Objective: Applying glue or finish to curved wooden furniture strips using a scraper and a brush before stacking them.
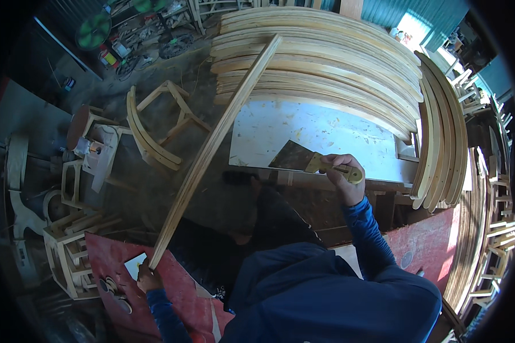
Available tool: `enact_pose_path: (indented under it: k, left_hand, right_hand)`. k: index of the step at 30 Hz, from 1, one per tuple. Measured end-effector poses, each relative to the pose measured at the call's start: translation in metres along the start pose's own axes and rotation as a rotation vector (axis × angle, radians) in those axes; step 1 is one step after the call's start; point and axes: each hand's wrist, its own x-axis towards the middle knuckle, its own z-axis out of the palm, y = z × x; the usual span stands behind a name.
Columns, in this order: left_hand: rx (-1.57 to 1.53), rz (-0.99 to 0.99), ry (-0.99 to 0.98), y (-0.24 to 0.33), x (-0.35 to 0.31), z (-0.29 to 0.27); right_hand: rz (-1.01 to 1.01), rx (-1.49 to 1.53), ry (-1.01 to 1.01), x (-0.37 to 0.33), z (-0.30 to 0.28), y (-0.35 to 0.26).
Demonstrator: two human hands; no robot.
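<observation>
My right hand (345, 174) is closed round the pale yellow handle of a putty knife (294, 156). The wide, dark blade points left, above the edge of a white-topped table (320, 134). At the lower left, my left hand (149, 279) has its fingers closed at the edge of a small white card (135, 265) with a yellow smear on it. The near end of a long wooden strip (217, 134) meets this hand; whether the fingers grip it too, I cannot tell. From there the strip slants up and away to the stacked curved wood.
Curved wooden slats (320, 63) are stacked on the white-topped table, with more curved pieces (440, 131) at its right end. Round discs (115, 292) lie on a red board (180, 291) near my left hand. Wooden frames (166, 120) and a green fan (93, 31) stand to the left.
</observation>
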Motion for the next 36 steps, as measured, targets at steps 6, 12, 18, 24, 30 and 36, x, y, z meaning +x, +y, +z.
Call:
enact_pose_path:
  k: [6, 12, 18, 24, 30, 36]
  left_hand:
    - [0.028, -0.088, -0.076, 0.000, -0.028, 0.000]
    - [0.096, -0.091, -0.037, -0.008, -0.033, 0.007]
    - [0.031, -0.064, -0.053, -0.016, -0.033, 0.019]
    - [0.038, -0.049, -0.058, -0.015, -0.034, 0.023]
    - [0.017, -0.083, -0.195, -0.013, -0.037, 0.024]
    - [0.023, -0.052, -0.190, -0.012, -0.045, 0.022]
  right_hand:
    - [-0.007, 0.055, -0.031, 0.005, 0.010, -0.002]
    - [-0.033, 0.026, -0.037, 0.001, 0.008, -0.006]
    - [-0.043, 0.041, -0.025, -0.002, 0.004, -0.010]
    - [-0.019, 0.040, -0.002, -0.001, 0.007, -0.011]
    - [-0.007, 0.044, 0.008, 0.007, 0.008, -0.005]
    - [-0.045, 0.173, -0.013, 0.018, 0.005, 0.013]
